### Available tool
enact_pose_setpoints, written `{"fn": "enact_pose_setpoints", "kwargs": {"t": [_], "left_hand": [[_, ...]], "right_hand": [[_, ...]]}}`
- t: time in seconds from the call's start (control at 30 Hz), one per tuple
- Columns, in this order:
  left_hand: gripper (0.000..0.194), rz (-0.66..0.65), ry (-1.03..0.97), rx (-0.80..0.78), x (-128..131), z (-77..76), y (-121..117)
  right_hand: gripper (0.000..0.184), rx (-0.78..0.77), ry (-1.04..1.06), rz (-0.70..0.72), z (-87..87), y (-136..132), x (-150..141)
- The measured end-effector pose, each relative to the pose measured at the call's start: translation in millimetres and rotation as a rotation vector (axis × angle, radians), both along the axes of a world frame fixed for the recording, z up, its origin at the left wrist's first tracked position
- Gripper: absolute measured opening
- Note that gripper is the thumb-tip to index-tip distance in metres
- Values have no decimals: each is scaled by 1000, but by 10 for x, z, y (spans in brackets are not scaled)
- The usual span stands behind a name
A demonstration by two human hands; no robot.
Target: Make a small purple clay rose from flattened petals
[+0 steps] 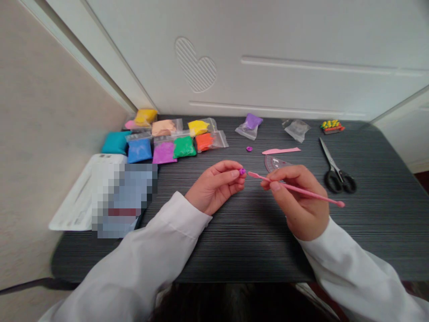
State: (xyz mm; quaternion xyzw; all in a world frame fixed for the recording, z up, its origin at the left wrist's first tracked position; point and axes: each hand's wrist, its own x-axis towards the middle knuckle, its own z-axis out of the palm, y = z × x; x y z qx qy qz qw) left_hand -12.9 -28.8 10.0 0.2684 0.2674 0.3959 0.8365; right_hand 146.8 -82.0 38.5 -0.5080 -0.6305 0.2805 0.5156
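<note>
Between the thumb and fingers of my left hand (219, 184) is pinched a small purple piece of clay (242, 171). My right hand (301, 197) grips a thin pink modelling tool (306, 192) like a pen. The tool's flat tip points left, just short of the purple piece; its ball end sticks out to the right. Another small purple clay piece (249, 149) lies on the table beyond my hands. A pink plastic knife (281, 151) lies behind my right hand, with a clear protractor (276, 163) partly hidden by that hand.
Several bags of coloured clay, one of them green (184, 146), are grouped at the back left. A purple clay bag (252, 123) and a clear bag (297, 130) lie at the back. Black-handled scissors (338, 174) and a small yellow-and-orange clay model (331, 126) are at right; a white tray (77, 197) is at left.
</note>
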Motion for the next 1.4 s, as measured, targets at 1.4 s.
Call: {"fn": "enact_pose_setpoints", "kwargs": {"t": [1.4], "left_hand": [[9, 262, -317, 348, -18, 1235, 249]], "right_hand": [[10, 357, 586, -60, 1172, 309, -14]]}}
